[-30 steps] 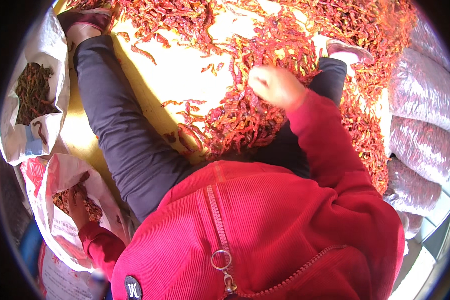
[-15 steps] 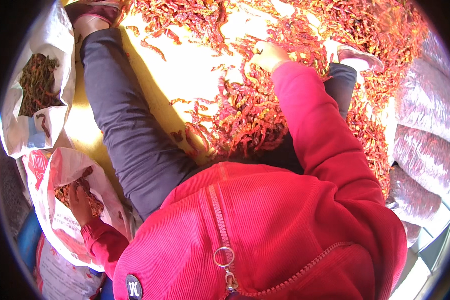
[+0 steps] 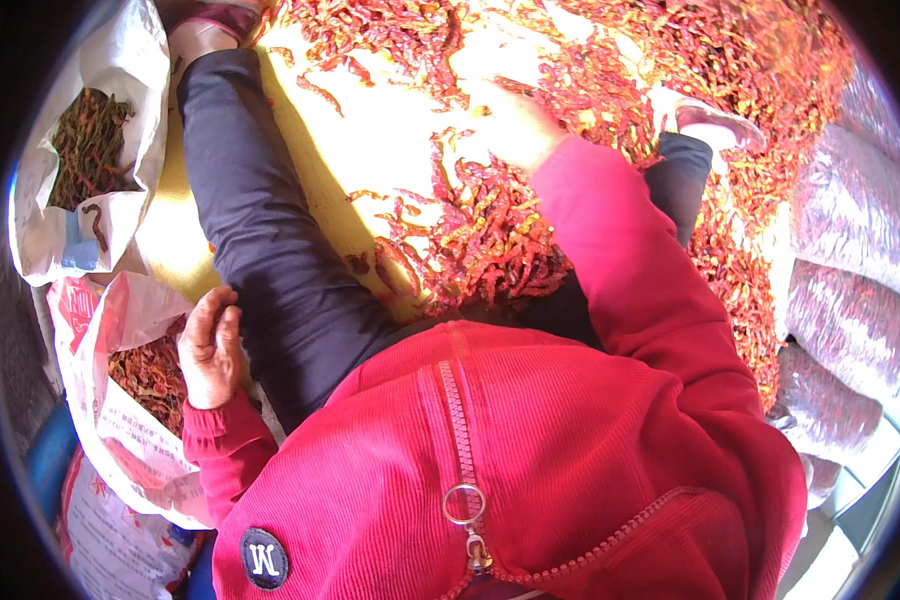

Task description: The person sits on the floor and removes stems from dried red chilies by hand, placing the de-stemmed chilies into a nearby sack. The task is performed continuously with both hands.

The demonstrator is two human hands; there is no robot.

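My left hand (image 3: 208,352) is raised beside my left leg at the inner side of the lower white sack (image 3: 100,400), its fingers curled; anything within them is hidden. That sack holds dried red chillies (image 3: 140,375). My right hand (image 3: 515,125) reaches forward over the spread of red chillies (image 3: 490,235) between my legs; it is blurred and washed out by light, so its fingers and any hold cannot be made out. The chillies lie on a yellow surface (image 3: 310,150).
My legs (image 3: 265,230) stretch apart on the surface. An upper white sack (image 3: 135,70) at left holds greenish-brown dried pods (image 3: 88,150). Clear plastic bags (image 3: 850,200) of red contents are stacked at the right. More chillies (image 3: 730,50) cover the far right.
My left hand has come up out of the chillies in the lower sack and moved right, toward my leg. My right hand has shifted forward and to the left.
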